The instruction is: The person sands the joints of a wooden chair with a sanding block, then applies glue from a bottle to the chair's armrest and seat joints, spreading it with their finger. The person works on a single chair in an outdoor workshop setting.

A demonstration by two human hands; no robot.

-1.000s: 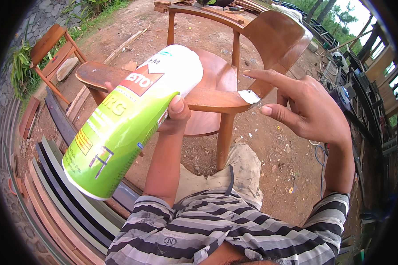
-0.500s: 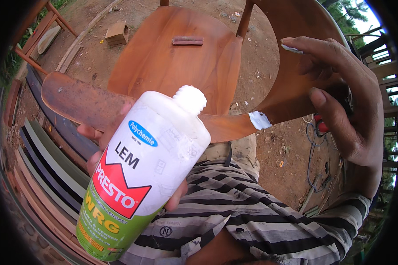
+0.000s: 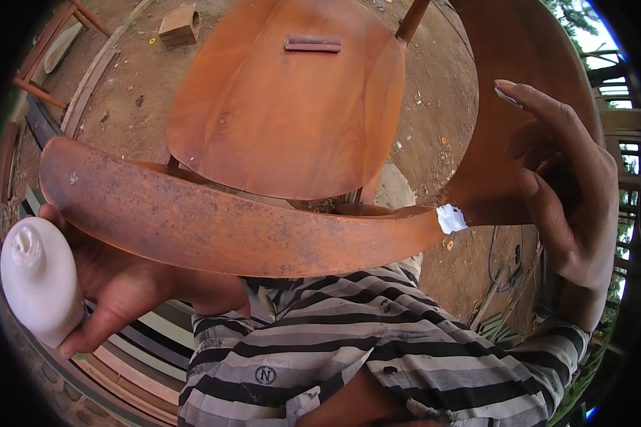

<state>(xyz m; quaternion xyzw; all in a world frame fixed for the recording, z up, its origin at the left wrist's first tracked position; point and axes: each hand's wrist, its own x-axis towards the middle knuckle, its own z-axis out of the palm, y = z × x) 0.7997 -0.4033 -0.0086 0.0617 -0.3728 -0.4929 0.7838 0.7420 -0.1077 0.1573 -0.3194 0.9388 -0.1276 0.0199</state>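
Observation:
At the far left, my left hand grips a white glue bottle, its uncapped neck facing up toward me. The bottle is beside the rounded end of a curved wooden armrest, which crosses in front of me with dark specks on its surface. A thick white patch of glue covers the spot where the armrest meets the chair's broad backrest. Over the backrest hovers my right hand, empty; index finger and thumb are apart, the other fingers curled. White glue coats its index fingertip.
Beyond the armrest lies the brown wooden seat, with two small reddish-brown strips on it. A wooden box sits on the dirt ground at the far left. Long boards are stacked at lower left. A cable lies at right.
My left hand has carried the glue bottle from the middle to the far left, uncovering the armrest. The chair appears larger and closer. My right hand stays raised in nearly the same pose.

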